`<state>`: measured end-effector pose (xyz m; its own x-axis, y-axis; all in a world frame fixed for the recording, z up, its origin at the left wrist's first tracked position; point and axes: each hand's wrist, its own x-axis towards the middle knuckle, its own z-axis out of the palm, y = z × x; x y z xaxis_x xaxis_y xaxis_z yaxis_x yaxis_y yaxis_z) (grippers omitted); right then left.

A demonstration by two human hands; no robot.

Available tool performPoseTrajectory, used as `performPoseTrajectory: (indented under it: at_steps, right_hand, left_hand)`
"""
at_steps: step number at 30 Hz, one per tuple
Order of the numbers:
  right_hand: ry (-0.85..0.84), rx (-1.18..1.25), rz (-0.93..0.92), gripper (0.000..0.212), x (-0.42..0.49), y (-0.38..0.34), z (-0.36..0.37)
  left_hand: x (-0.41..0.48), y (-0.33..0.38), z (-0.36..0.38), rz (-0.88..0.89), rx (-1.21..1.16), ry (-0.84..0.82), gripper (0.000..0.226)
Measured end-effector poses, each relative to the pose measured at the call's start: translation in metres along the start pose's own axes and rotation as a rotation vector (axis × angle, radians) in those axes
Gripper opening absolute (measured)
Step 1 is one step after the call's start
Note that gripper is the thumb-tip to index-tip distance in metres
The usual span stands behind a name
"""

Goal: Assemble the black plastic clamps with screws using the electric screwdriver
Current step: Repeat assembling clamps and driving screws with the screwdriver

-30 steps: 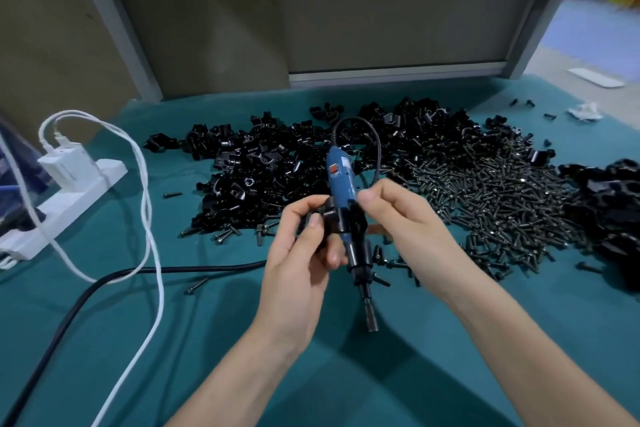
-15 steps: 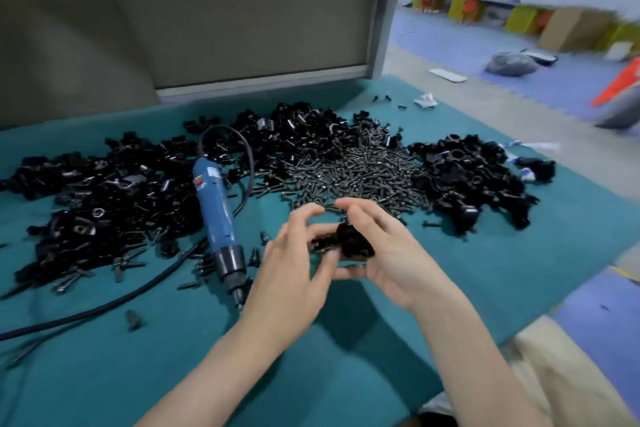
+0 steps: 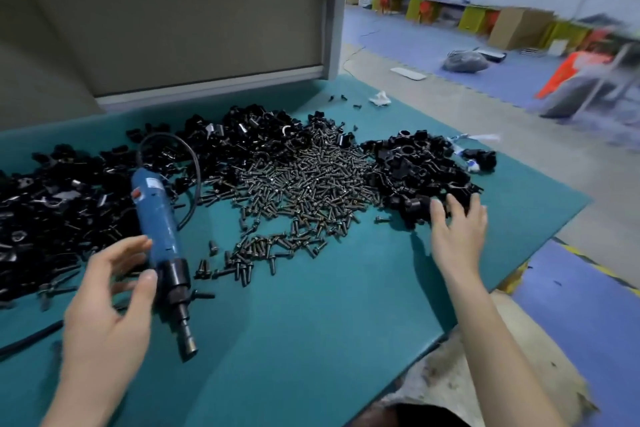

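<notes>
The blue electric screwdriver (image 3: pixel 157 218) lies on the green mat, bit end pointing toward me. My left hand (image 3: pixel 110 291) is beside its black collar with fingers spread; the thumb is at the collar, and nothing is gripped. My right hand (image 3: pixel 457 229) reaches to the right, its straight fingers resting on the near edge of a pile of black clamps (image 3: pixel 422 166). A heap of dark screws (image 3: pixel 301 184) fills the middle. Loose black clamp parts (image 3: pixel 52 204) spread over the left and back of the mat.
The green mat (image 3: pixel 311 340) ends at a slanted table edge on the right, close to the clamp pile. The screwdriver's black cable (image 3: pixel 194 166) loops behind the tool. A grey partition (image 3: pixel 194 35) closes the back. A white scrap (image 3: pixel 381 99) lies at the far corner.
Both hands held a black clamp together in front of me. Now they are apart: the right has gone to the right-hand pile, the left to the screwdriver. The view has tilted.
</notes>
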<state>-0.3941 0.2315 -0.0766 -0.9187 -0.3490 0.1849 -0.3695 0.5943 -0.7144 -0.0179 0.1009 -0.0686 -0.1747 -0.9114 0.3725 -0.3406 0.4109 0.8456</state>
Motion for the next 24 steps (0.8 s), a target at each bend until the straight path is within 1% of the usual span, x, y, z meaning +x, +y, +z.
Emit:
performPoseTrajectory:
  at_steps: [1,2,3,4,5,6,7,9,11,13,15,16,17,18,19,22,24]
  right_hand:
    - [0.030,0.015,0.005,0.052,-0.003,-0.005,0.000]
    - [0.104,0.040,-0.008,0.050,-0.007,-0.010,0.000]
    - [0.210,0.083,-0.060,0.046,-0.012,-0.016,0.000]
    - [0.308,0.147,-0.155,0.040,-0.018,-0.026,0.001]
    - [0.345,0.215,-0.274,0.033,-0.022,-0.039,0.004]
    - [0.295,0.264,-0.386,0.028,-0.025,-0.056,0.010]
    - [0.183,0.283,-0.480,0.023,-0.026,-0.074,0.020]
    - [-0.073,0.213,-0.614,0.015,-0.019,-0.115,0.051]
    - [-0.227,0.105,-0.684,0.019,-0.004,-0.154,0.087]
    - [-0.315,0.050,-0.669,0.024,0.013,-0.184,0.118]
    - [-0.449,0.035,-0.594,0.030,0.027,-0.199,0.142]
    - [-0.515,-0.008,-0.568,0.036,0.032,-0.202,0.152]
    - [-0.547,-0.103,-0.575,0.041,0.035,-0.203,0.162]
    - [-0.531,-0.210,-0.608,0.043,0.037,-0.202,0.171]
    - [-0.477,-0.276,-0.642,0.041,0.037,-0.201,0.180]
    - [-0.336,-0.290,-0.628,0.029,0.034,-0.205,0.194]
    - [-0.258,-0.405,-0.692,0.026,0.029,-0.206,0.199]
  left_hand:
    - [0.001,-0.005,-0.001,-0.008,0.011,0.043,0.058]
    - [0.002,-0.008,-0.001,-0.011,0.020,0.083,0.058]
    - [0.002,-0.010,0.000,-0.015,0.023,0.113,0.059]
    - [0.003,-0.011,0.000,-0.028,0.023,0.132,0.062]
    - [0.004,-0.013,-0.001,-0.038,0.021,0.142,0.065]
    - [0.004,-0.015,0.000,-0.048,0.020,0.145,0.066]
    - [0.005,-0.018,0.000,-0.059,0.017,0.141,0.067]
    - [0.005,-0.020,0.001,-0.091,0.003,0.105,0.064]
    - [0.005,-0.021,0.002,-0.116,-0.026,0.082,0.056]
    - [0.006,-0.023,0.002,-0.136,-0.044,0.094,0.051]
    - [0.006,-0.021,0.001,-0.150,-0.053,0.106,0.049]
    - [0.006,-0.019,0.001,-0.159,-0.055,0.111,0.049]
    - [0.006,-0.017,0.000,-0.168,-0.053,0.111,0.049]
    - [0.006,-0.016,0.000,-0.177,-0.049,0.106,0.051]
    - [0.007,-0.015,0.001,-0.185,-0.045,0.101,0.054]
    - [0.008,-0.014,0.002,-0.187,-0.021,0.091,0.058]
    - [0.007,-0.012,0.001,-0.173,-0.015,0.100,0.057]
